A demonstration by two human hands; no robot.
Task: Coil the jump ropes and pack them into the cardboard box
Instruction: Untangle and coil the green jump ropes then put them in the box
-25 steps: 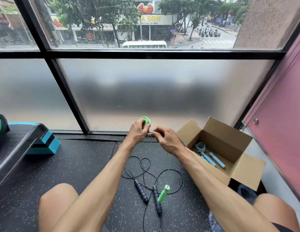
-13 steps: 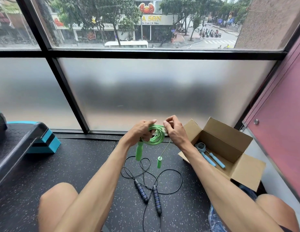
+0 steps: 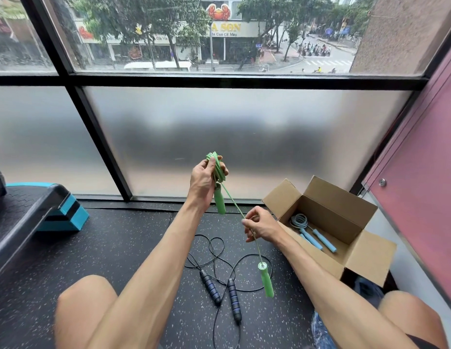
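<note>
My left hand (image 3: 203, 182) is raised in front of the frosted glass and grips the coiled part of a green jump rope (image 3: 215, 165); one green handle hangs just below it. A taut length of the cord runs down to my right hand (image 3: 261, 224), which pinches it. The other green handle (image 3: 266, 280) dangles below that hand. A black jump rope with dark blue handles (image 3: 220, 289) lies loose on the floor between my knees. The open cardboard box (image 3: 365, 255) stands at the right with a coiled light-blue rope (image 3: 311, 231) inside.
A black and teal step platform (image 3: 40, 210) stands at the left. The speckled black floor mat (image 3: 123, 245) runs up to the window frame. A pink wall panel (image 3: 421, 187) closes the right side, behind the box. My bare knees are at the bottom corners.
My left hand has risen with the green coil. My right hand has dropped down and to the right along the cord, pulling it taut, and the free handle now hangs lower.
</note>
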